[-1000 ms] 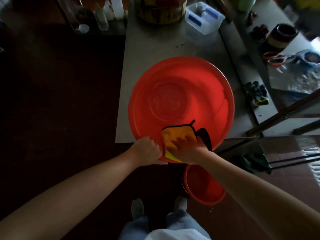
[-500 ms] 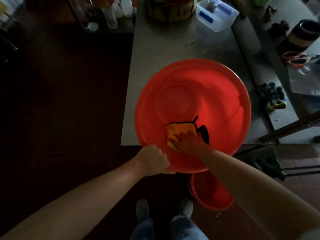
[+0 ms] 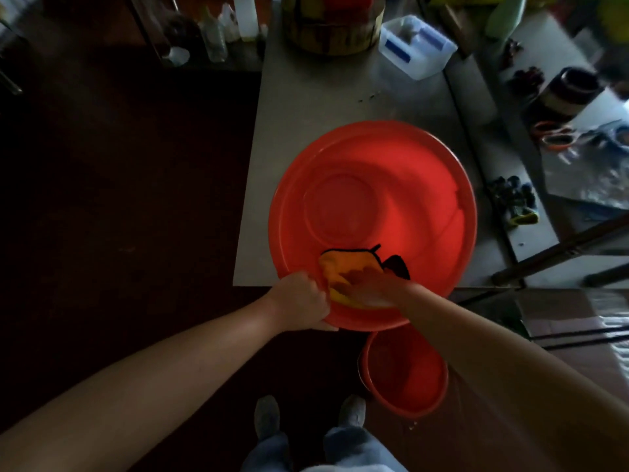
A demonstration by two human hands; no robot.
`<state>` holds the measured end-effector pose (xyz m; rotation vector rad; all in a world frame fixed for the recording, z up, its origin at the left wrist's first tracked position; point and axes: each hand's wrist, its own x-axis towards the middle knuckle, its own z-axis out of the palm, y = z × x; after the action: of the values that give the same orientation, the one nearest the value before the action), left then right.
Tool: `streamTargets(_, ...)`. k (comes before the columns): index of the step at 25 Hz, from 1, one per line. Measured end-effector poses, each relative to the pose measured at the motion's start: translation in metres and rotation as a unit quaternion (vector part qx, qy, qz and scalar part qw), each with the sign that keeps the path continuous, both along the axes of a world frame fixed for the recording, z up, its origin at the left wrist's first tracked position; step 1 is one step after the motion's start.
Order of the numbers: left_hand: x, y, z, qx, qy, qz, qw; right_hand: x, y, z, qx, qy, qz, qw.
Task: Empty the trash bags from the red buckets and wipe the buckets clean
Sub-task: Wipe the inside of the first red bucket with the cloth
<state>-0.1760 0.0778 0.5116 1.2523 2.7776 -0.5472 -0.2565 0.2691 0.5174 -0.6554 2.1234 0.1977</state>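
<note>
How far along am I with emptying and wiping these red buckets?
Done: no trash bag shows in the big red bucket on the table. In hand: left hand grips its near rim, right hand presses the yellow cloth on the inner wall. Left: finishing this wipe; the smaller red bucket on the floor may need wiping, I cannot tell.

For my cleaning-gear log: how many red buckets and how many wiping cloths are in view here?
Red buckets: 2 (wiped bucket, second bucket)
Wiping cloths: 1 (yellow cloth)
Total: 3
</note>
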Motion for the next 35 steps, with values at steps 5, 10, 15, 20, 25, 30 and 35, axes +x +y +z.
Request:
streamTargets(5,-0.002,-0.001,0.022,-0.040,-0.064,0.010,0.997,0.039,0.022,0.039,-0.035,0.016,-0.039,0.999)
streamTargets(10,-0.003,-0.013,0.030,-0.098,-0.057,0.030,0.993,0.063,0.028,0.042,-0.055,0.107,0.028,0.992)
streamTargets(15,-0.014,-0.064,0.049,-0.083,0.012,-0.005,0.996,0.065,0.037,0.042,-0.045,0.180,0.120,0.975)
streamTargets(20,-0.008,-0.090,0.055,-0.112,0.066,0.053,0.990,0.070,0.032,0.040,-0.028,0.225,0.168,0.959)
streamTargets(25,0.024,-0.019,0.028,-0.035,-0.069,0.146,0.986,0.065,0.032,0.041,-0.041,0.233,0.161,0.958)
streamTargets(30,0.022,0.003,0.000,0.027,-0.023,0.176,0.984,0.060,0.031,0.034,-0.043,0.213,0.117,0.969)
streamTargets(35,0.016,-0.001,-0.015,0.028,0.030,0.111,0.993,0.049,0.008,0.014,-0.029,0.163,0.074,0.983)
